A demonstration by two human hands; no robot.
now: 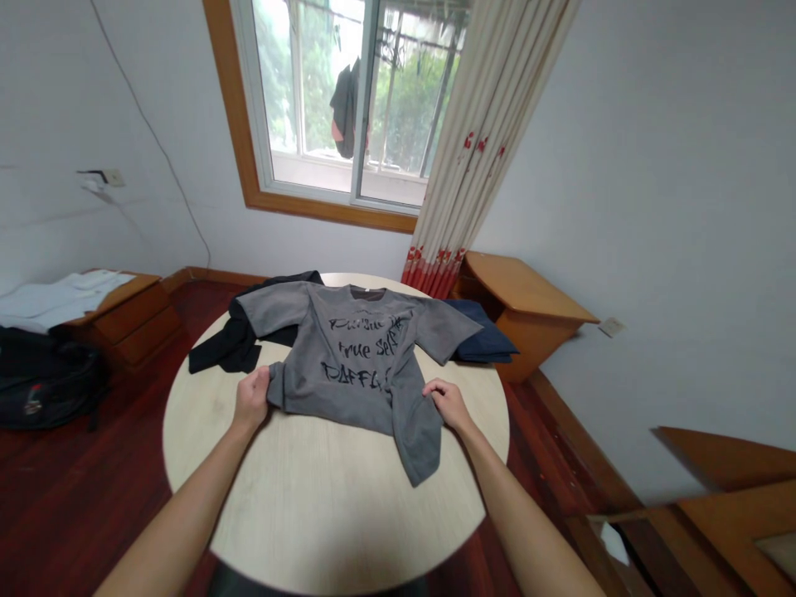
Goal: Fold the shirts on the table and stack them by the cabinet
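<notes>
A grey T-shirt [348, 402] with black lettering lies spread on the round, pale wooden table [323, 506], its collar toward the window. My left hand [252, 398] is closed on the shirt's lower left edge, bunching a little cloth. On the other side my right hand [448, 401] pinches the shirt's right edge between thumb and fingers. The lower right corner of the cloth folds over and droops toward me. Dark clothing [227, 344] lies behind the left sleeve, and folded navy cloth [488, 340] sits beyond the right sleeve.
Wooden cabinets stand at the left [133, 319] and behind the table at the right [528, 290]. A black bag [46, 377] rests on the floor at left. The curtain [478, 149] hangs beside the window. Wooden furniture [734, 514] occupies the lower right.
</notes>
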